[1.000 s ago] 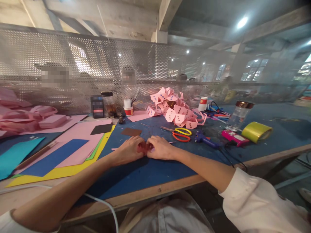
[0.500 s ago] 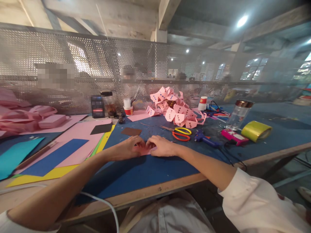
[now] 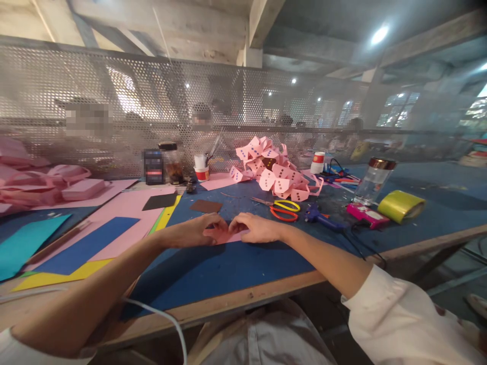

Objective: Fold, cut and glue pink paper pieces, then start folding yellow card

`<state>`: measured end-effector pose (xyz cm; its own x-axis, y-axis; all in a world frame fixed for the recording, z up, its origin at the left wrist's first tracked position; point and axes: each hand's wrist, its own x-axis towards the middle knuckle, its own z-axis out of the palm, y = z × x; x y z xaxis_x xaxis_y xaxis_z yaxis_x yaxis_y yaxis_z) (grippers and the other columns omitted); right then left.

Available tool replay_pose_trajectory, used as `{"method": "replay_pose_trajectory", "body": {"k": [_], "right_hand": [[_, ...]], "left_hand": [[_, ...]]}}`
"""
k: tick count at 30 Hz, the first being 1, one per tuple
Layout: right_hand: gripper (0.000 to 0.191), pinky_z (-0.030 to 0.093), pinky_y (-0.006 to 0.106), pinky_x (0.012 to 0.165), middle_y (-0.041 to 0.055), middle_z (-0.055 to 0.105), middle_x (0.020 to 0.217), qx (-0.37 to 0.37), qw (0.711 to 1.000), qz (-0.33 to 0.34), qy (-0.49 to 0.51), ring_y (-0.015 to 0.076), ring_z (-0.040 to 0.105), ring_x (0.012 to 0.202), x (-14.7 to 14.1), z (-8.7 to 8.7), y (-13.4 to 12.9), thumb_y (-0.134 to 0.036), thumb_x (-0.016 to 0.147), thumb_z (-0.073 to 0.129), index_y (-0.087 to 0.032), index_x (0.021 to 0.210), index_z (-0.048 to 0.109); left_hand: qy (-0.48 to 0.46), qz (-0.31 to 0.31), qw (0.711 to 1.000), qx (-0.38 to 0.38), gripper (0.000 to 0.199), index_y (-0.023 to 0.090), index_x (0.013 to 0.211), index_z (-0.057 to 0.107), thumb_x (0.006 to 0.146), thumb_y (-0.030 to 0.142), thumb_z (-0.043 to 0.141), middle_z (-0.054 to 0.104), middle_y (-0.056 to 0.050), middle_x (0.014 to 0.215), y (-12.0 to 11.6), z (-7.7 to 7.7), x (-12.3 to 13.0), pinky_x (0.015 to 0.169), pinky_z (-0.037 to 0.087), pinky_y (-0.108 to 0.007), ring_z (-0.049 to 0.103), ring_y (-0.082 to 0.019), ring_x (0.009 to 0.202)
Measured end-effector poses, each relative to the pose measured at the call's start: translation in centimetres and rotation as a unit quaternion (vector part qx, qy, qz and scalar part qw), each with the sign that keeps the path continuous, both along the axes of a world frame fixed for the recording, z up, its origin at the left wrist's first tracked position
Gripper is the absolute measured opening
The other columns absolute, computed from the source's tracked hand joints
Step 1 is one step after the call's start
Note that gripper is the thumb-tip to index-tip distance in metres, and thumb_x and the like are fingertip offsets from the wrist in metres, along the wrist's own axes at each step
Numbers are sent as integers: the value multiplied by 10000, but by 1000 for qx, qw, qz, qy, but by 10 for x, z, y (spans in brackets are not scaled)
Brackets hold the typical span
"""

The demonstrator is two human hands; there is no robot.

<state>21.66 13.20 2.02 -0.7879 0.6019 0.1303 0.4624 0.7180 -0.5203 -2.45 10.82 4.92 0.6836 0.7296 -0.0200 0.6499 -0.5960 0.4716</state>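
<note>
A small piece of pink paper [image 3: 227, 238] lies low over the blue table top between my two hands. My left hand [image 3: 200, 229] curls its fingers on the paper's left part, thumb and fingertips bent inward. At the right part, my right hand [image 3: 258, 228] grips it the same way, fingertips almost meeting the left ones. The fingers hide part of the paper. Just beyond my left hand is a flat brown piece [image 3: 206, 206]. Scissors [image 3: 283, 209] with yellow and red handles rest beyond my right hand, and a blue glue gun [image 3: 323, 218] lies farther right.
Pink folded pieces with small squares [image 3: 279, 175] are heaped at the back. Coloured sheets [image 3: 125, 203] spread on the left, with a phone [image 3: 153, 167] and a jar [image 3: 174, 165] behind. A glass bottle [image 3: 373, 182], a yellow roll [image 3: 401, 205] and a white cable [image 3: 162, 315] are also there.
More of the pink paper shows between and below my hands, at both sides. My hands have barely shifted, and the things on the table stay where they were.
</note>
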Motion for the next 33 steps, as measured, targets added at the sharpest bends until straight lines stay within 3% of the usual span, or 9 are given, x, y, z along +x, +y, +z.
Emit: {"method": "replay_pose_trajectory", "body": {"k": [7, 12, 16, 21, 24, 29, 33], "right_hand": [[417, 480, 291, 911, 49, 654, 1094, -29, 999, 20, 18, 171, 610, 1008, 3, 1, 2, -9, 721, 571, -174, 1091, 666], [326, 497, 239, 811, 33, 709, 1028, -31, 998, -18, 48, 132, 656, 900, -4, -6, 2, -14, 777, 533, -160, 1036, 668], [212, 469, 275, 752, 37, 687, 933, 21, 995, -77, 51, 164, 630, 835, -12, -12, -2, -141, 754, 662, -168, 963, 687], [173, 425, 247, 686, 12, 657, 872, 53, 993, -100, 43, 146, 604, 786, -17, -17, -2, -218, 741, 711, -193, 911, 684], [163, 408, 243, 671, 6, 642, 855, 65, 992, -105, 39, 141, 591, 769, -17, -18, -1, -262, 752, 718, -201, 897, 677], [168, 399, 239, 681, 2, 642, 873, 75, 992, -97, 31, 140, 584, 789, -17, -19, 1, -155, 752, 653, -208, 910, 675], [133, 386, 249, 688, 8, 631, 877, 86, 991, -102, 26, 149, 571, 802, -18, -20, -1, -216, 777, 678, -205, 909, 667]], "left_hand": [[5, -7, 1000, 7, 409, 221, 1095, 645, 698, 177, 558, 663, -13, 1110, 1, 0, -2, 903, 459, -269, 610, -215, 1051], [5, 13, 999, 29, 346, 202, 1022, 678, 699, 172, 557, 670, -20, 1027, 0, -4, 3, 811, 458, -265, 620, -205, 949], [-13, 45, 998, 52, 190, 183, 893, 675, 793, 323, 596, 664, -22, 911, 2, -14, 9, 726, 438, -263, 605, -191, 847], [-31, 72, 994, 78, 314, 165, 800, 654, 803, 478, 635, 646, -38, 849, 6, -27, 15, 691, 418, -272, 579, -190, 792], [-33, 57, 995, 69, 247, 169, 800, 672, 809, 411, 625, 658, -37, 859, 6, -23, 15, 729, 429, -276, 584, -187, 806], [-25, 34, 998, 42, 145, 179, 848, 684, 775, 216, 564, 667, -21, 893, 4, -14, 11, 729, 433, -259, 597, -176, 835], [-25, 36, 998, 45, 139, 173, 839, 678, 796, 258, 577, 659, -27, 894, 4, -16, 11, 725, 429, -267, 592, -179, 828]]}}
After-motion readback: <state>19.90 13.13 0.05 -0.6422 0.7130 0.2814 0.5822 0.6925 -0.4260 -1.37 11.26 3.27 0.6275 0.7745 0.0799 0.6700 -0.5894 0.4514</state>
